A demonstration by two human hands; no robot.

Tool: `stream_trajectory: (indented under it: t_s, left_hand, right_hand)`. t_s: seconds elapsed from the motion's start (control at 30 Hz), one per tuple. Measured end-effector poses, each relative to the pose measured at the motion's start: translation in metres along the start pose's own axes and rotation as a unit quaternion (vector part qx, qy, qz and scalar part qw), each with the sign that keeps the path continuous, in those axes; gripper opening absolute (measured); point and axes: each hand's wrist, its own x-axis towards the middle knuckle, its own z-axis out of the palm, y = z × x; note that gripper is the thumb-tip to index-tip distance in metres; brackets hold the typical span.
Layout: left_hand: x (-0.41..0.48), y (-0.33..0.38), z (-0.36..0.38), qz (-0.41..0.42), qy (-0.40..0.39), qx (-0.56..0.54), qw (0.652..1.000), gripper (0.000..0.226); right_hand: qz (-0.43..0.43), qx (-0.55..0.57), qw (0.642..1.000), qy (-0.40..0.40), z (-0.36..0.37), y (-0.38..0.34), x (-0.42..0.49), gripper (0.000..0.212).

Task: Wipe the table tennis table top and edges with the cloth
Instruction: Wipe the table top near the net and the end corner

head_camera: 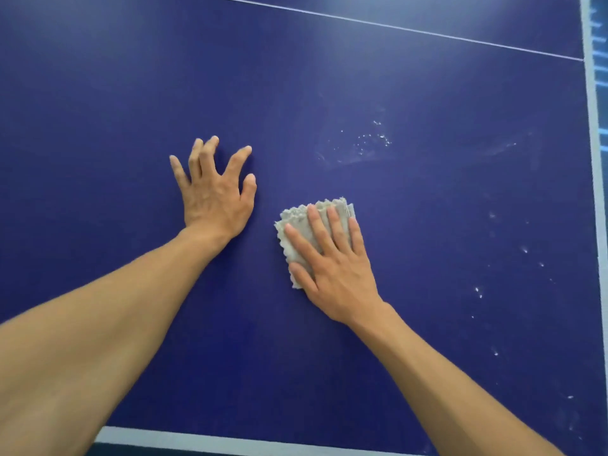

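Observation:
The dark blue table tennis table top (427,225) fills the view. A folded pale grey cloth (296,225) lies flat on it near the middle. My right hand (332,268) presses down on the cloth with straight fingers spread over it. My left hand (215,192) rests on the bare table to the left of the cloth, its fingers spread and its fingertips touching the surface.
White specks and a faint smear (365,146) lie on the top beyond the cloth, with more specks (478,291) to the right. A white border line (595,192) runs along the right edge, another (197,439) along the near edge. A thin white centre line (394,28) crosses at the top.

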Motion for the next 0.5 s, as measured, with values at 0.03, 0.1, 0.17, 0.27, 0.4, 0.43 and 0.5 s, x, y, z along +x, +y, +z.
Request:
stream_trajectory:
  t_s: [0.03,0.1,0.17,0.27,0.4,0.43,0.5]
  left_hand:
    - [0.013,0.0,0.003,0.005,-0.014,0.004,1.0,0.053]
    - [0.025,0.0,0.009,0.012,-0.029,0.009,0.999,0.055]
    - [0.027,0.0,0.013,0.015,-0.021,0.012,1.0,0.057]
    - [0.027,-0.001,0.014,0.012,-0.016,0.01,1.0,0.057]
    - [0.028,-0.002,0.011,0.01,-0.025,0.01,1.0,0.059]
    - [0.028,-0.002,0.011,0.01,-0.027,0.009,1.0,0.059]
    - [0.028,-0.001,0.01,0.009,-0.03,0.007,0.999,0.06]
  right_hand:
    - [0.011,-0.002,1.0,-0.002,0.001,0.011,-0.008,0.061]
    - [0.092,-0.006,0.996,0.005,-0.006,0.044,-0.01,0.063]
    - [0.231,0.004,0.973,0.007,-0.017,0.077,0.009,0.067]
    - [0.431,0.059,0.9,0.033,-0.031,0.105,0.068,0.071]
    - [0.435,0.081,0.896,0.046,-0.04,0.078,0.144,0.077]
    - [0.366,0.062,0.928,0.041,-0.038,0.062,0.149,0.076]
    - [0.191,0.027,0.981,0.035,-0.03,0.03,0.138,0.073]
